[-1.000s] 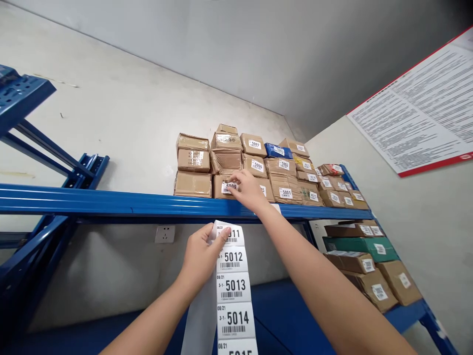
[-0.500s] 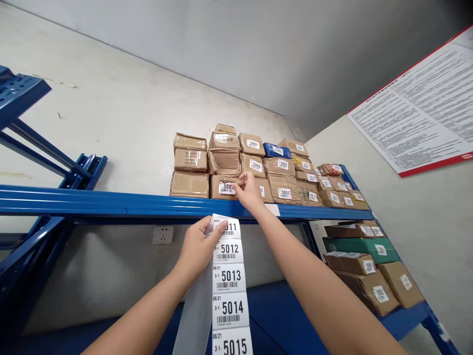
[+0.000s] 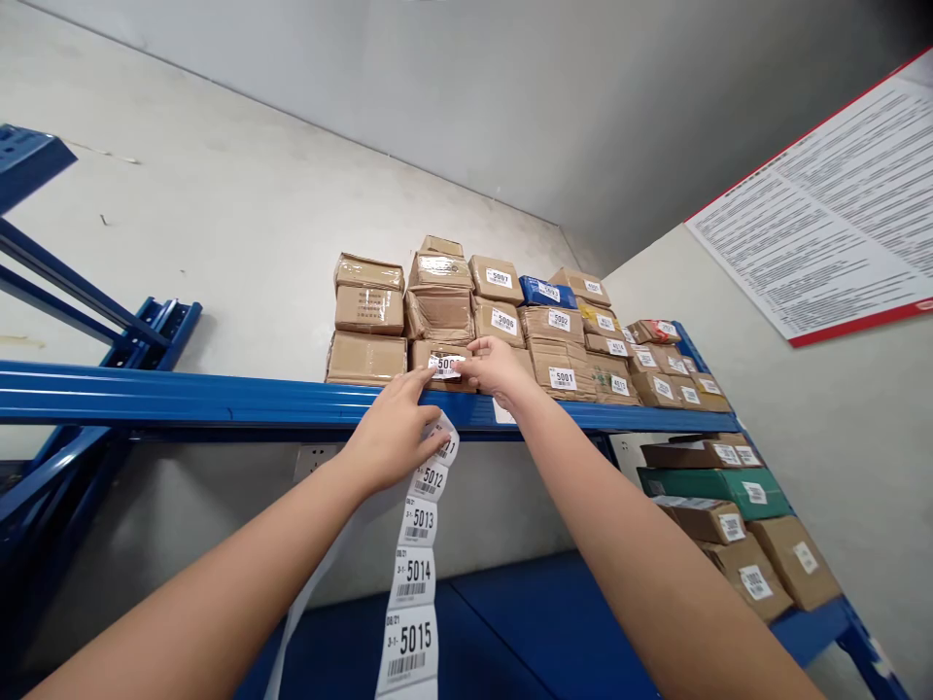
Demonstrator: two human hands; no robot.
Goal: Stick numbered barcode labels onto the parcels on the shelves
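Observation:
My left hand [image 3: 394, 433] grips a long strip of white numbered barcode labels [image 3: 415, 574] that hangs down, and its fingertips reach up to a brown cardboard box [image 3: 437, 374] on the top blue shelf [image 3: 219, 401]. My right hand [image 3: 496, 369] presses on the white label [image 3: 446, 366] stuck to that box's front. Both hands meet at the same box. The strip shows numbers 5012 to 5015.
Stacked cardboard parcels [image 3: 561, 340] with numbered labels fill the upper shelf to the right. More parcels and a green box [image 3: 718, 486] lie on the lower right shelf. A wall socket [image 3: 310, 457] sits behind the shelf. A printed poster [image 3: 831, 233] hangs on the right wall.
My left hand rose with the label strip from below the shelf up to the box's front. My right hand stayed on the box's label, shifting slightly.

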